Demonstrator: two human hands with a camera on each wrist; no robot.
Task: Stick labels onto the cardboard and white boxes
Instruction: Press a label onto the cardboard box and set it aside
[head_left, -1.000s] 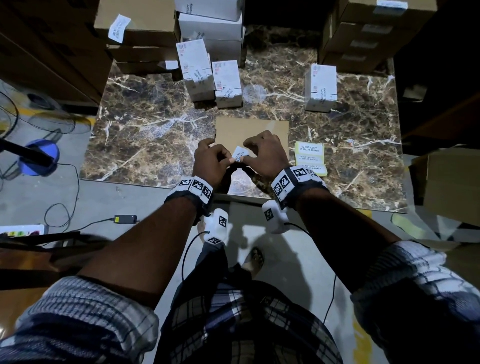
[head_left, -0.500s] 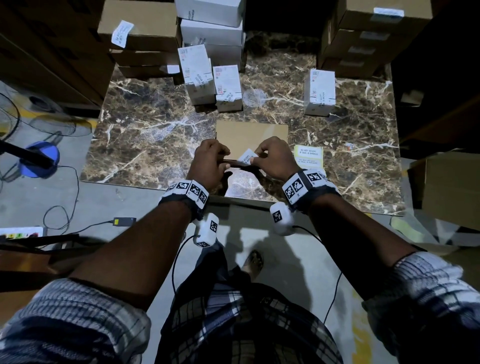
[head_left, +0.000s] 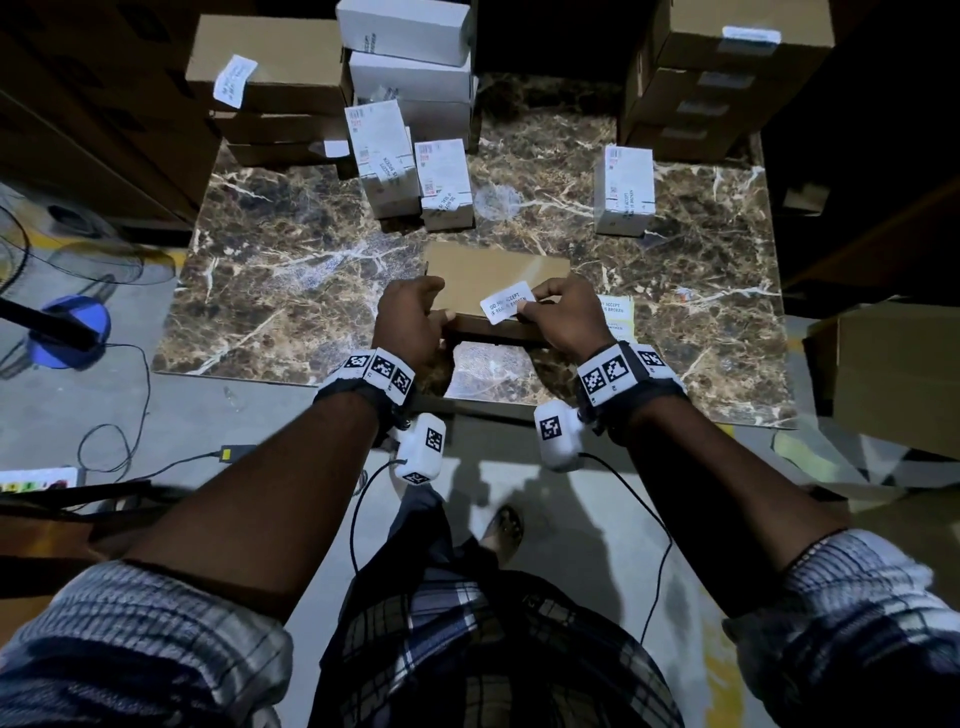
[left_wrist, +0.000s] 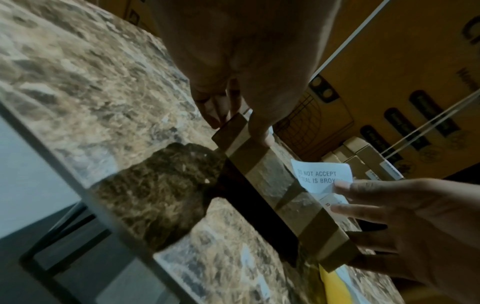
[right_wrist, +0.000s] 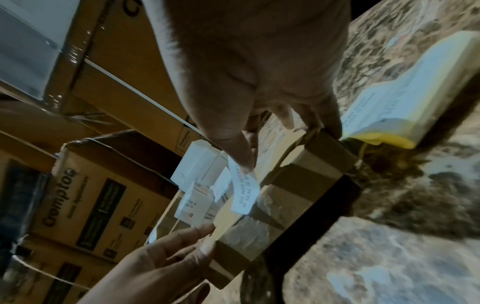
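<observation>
A flat cardboard box (head_left: 493, 270) lies in the middle of the marble table (head_left: 291, 291). My left hand (head_left: 441, 313) grips its near left corner, thumb on top (left_wrist: 259, 131) and fingers against the end. My right hand (head_left: 524, 304) pinches a white "do not accept" label (head_left: 508, 302) by one end, just above the box's near edge. In the right wrist view the label (right_wrist: 245, 191) hangs from thumb and forefinger over the box (right_wrist: 298, 185). Small white boxes (head_left: 444, 182) (head_left: 623, 189) stand farther back, with labels on them.
A yellow-backed pad of labels (head_left: 615, 312) lies right of the box, beside my right hand. Stacked cardboard cartons (head_left: 270, 67) (head_left: 727, 78) and white boxes (head_left: 405, 31) line the table's far edge. A large carton (head_left: 893, 374) stands on the floor at the right.
Both hands were together at the label before. Now they are apart: the right hand alone holds the label over the box, and the left hand has moved to the box's near left corner.
</observation>
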